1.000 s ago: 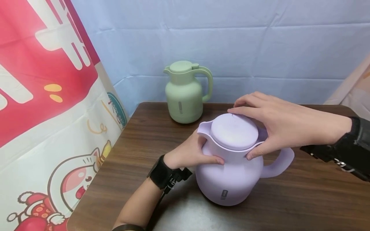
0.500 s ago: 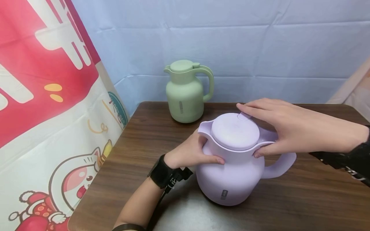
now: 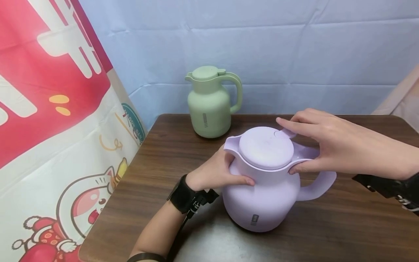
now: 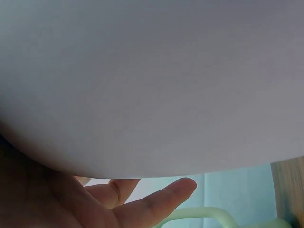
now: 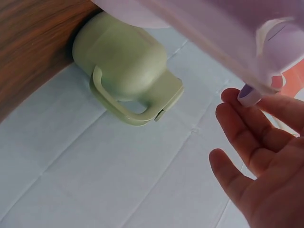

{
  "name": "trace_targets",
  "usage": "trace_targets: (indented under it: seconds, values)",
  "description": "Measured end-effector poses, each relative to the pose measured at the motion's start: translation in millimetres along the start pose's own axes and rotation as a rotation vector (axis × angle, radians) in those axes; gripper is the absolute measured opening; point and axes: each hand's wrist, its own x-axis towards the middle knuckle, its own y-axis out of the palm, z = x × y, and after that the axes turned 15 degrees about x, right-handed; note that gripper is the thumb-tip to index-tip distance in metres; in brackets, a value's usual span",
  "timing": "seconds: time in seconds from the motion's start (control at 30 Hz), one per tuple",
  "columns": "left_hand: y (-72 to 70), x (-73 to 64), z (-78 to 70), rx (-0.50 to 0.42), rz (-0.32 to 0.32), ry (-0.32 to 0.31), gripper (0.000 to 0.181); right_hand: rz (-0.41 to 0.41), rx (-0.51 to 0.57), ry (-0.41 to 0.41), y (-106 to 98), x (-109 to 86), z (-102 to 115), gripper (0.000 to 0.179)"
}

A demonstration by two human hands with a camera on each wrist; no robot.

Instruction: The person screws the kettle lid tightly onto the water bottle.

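A lilac thermos jug (image 3: pixel 262 202) stands upright on the table, spout to the left and handle (image 3: pixel 319 187) to the right. My left hand (image 3: pixel 214 173) grips its neck from the left, thumb across the front; the other fingers are mostly hidden behind it. At the round lid (image 3: pixel 266 147), my right hand (image 3: pixel 315 140) holds the lid's tab (image 3: pixel 286 134) with its fingers, the thumb resting at the rim near the handle. In the right wrist view, fingertips (image 5: pixel 230 95) meet the tab (image 5: pixel 249 96). The jug's side fills most of the left wrist view.
A green thermos jug (image 3: pixel 209 105) with its lid on stands at the back of the brown wood table (image 3: pixel 163 145). Behind hangs a pale blue cloth (image 3: pixel 278 54). A printed red and white cloth (image 3: pixel 75 145) drapes along the left.
My right hand has moved right, and the lid's tab has swung from the far side toward the handle, so the lid has turned clockwise. The left hand keeps its place on the neck.
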Motion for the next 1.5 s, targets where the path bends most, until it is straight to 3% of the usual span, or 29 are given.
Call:
trace_targets:
  seconds: [0.23, 0.47, 0.83, 1.13, 1.37, 1.5]
  values:
    - [0.5, 1.0, 0.4, -0.013, 0.001, 0.008, 0.082, -0.033, 0.048, -0.01, 1.9, -2.7, -0.3, 0.074]
    - [-0.5, 0.4, -0.4, 0.007, -0.003, -0.027, 0.083, -0.064, 0.094, -0.054, 4.3, -6.5, -2.6, 0.075]
    - [1.4, -1.0, 0.3, 0.003, -0.009, -0.017, 0.082, -0.148, 0.127, -0.133, 10.8, -6.5, -4.2, 0.068]
    - [1.9, -0.4, -0.5, 0.0, -0.011, -0.011, 0.082, -0.181, 0.146, -0.095, 11.1, -10.3, 2.2, 0.068]
    - [2.6, 0.3, -0.5, -0.001, -0.02, 0.0, 0.081, -0.233, 0.17, -0.111, 14.2, -13.6, 2.3, 0.068]
    - [2.7, 0.7, -0.7, 0.011, -0.028, 0.006, 0.081, -0.234, 0.213, -0.059, 16.5, -18.6, 1.7, 0.068]
